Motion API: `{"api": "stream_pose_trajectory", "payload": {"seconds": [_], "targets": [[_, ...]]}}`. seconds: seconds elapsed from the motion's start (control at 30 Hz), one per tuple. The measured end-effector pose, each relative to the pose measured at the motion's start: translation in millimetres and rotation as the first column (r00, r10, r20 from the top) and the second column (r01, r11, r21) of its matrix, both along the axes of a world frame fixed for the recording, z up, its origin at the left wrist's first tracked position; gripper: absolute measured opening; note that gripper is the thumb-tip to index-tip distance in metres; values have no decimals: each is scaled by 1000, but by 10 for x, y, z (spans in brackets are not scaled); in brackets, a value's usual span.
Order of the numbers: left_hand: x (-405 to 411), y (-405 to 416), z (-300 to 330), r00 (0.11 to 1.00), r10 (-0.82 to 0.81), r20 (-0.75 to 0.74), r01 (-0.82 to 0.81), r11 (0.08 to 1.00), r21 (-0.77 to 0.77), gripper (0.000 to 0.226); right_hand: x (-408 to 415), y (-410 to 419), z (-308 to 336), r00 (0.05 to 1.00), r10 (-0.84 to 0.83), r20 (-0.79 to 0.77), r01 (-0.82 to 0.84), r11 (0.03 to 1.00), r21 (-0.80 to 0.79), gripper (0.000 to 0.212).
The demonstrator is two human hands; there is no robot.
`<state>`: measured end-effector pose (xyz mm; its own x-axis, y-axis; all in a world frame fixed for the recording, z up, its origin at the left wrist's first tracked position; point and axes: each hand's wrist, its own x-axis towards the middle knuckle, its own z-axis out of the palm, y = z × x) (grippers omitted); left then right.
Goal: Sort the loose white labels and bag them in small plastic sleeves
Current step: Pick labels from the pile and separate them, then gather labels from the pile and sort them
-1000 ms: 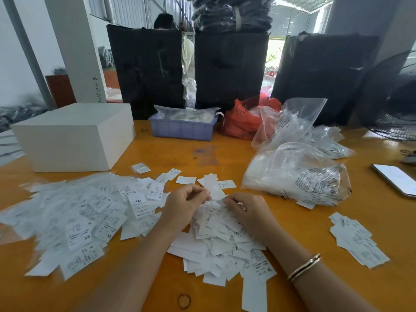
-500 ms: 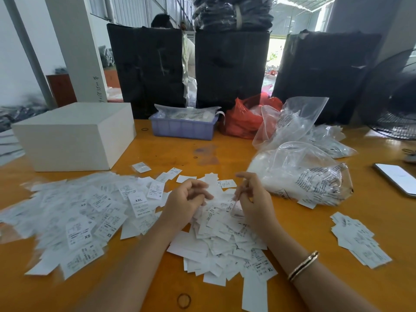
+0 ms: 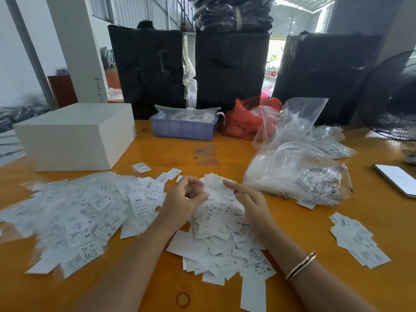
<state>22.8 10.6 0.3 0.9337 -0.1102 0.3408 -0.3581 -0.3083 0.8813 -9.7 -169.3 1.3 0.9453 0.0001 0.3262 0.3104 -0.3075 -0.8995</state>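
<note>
A heap of loose white labels (image 3: 221, 239) lies on the orange table (image 3: 292, 224) right in front of me. To its left spreads a wide layer of labels in small plastic sleeves (image 3: 78, 212), with sizes such as XS and XXL showing. My left hand (image 3: 184, 203) is curled over the heap's far edge, pinching a few white labels (image 3: 215, 188). My right hand (image 3: 249, 199), a bangle on its wrist, holds its straight fingers against the right edge of those same labels. A smaller label stack (image 3: 358, 239) sits at the right.
A white box (image 3: 74, 136) stands at the far left, with a blue tray (image 3: 182, 129) and a red bag (image 3: 243, 120) behind. Clear plastic bags (image 3: 297, 176) lie right of my hands. A phone (image 3: 398, 179) and a fan (image 3: 396, 104) are far right. A rubber band (image 3: 182, 299) lies near me.
Both hands lifted off the heap and moved to its far edge. The right hand rose with a label and now meets the left hand.
</note>
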Motion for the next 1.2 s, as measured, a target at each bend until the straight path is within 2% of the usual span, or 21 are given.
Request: {"api": "stream_pose_trajectory", "payload": {"seconds": [0.03,0.13,0.2,0.27,0.33,0.43,0.53,0.6,0.67,0.73,0.9,1.07,1.2], "targets": [[-1,4,-9,999,-40,6,40,999,35,15,-13,18,8,999,37,4,-37,998,-44,26],[-15,2,-41,989,-149,20,146,983,110,14,6,39,20,1000,13,26,-7,976,-219,35],[-18,-8,-46,985,-169,24,165,980,113,19,14,32,32,1000,4,27,0,989,-146,23],[-12,-5,-36,989,-151,-8,151,986,70,20,17,1,46,1000,3,15,-4,1000,29,22],[4,13,-43,991,-128,-39,130,990,55,17,21,-28,49,1000,-4,12,3,991,132,23],[9,7,-50,995,-86,-48,91,991,102,13,26,-8,29,1000,12,-15,-11,998,67,18],[6,-18,-29,995,-92,-48,94,995,30,12,38,36,-11,999,17,-36,-19,998,-55,15],[5,-14,-14,991,-107,-81,105,994,-30,10,42,29,0,999,0,-39,0,1000,-7,14],[-9,-6,-14,986,-123,-114,121,992,-26,9,39,-1,22,999,-28,-46,33,994,101,13],[-15,-10,-19,984,-108,-140,102,994,-47,6,28,-9,39,998,-31,-57,39,989,145,13],[18,-29,7,978,-92,-187,47,972,-232,5,9,58,33,994,27,-105,-22,998,52,12],[-18,-71,19,972,-109,-207,22,924,-382,6,1,62,37,995,54,-87,-49,997,54,13],[7,-51,11,985,23,-171,-75,950,-303,12,40,16,25,997,-57,-47,63,990,129,18]]}}
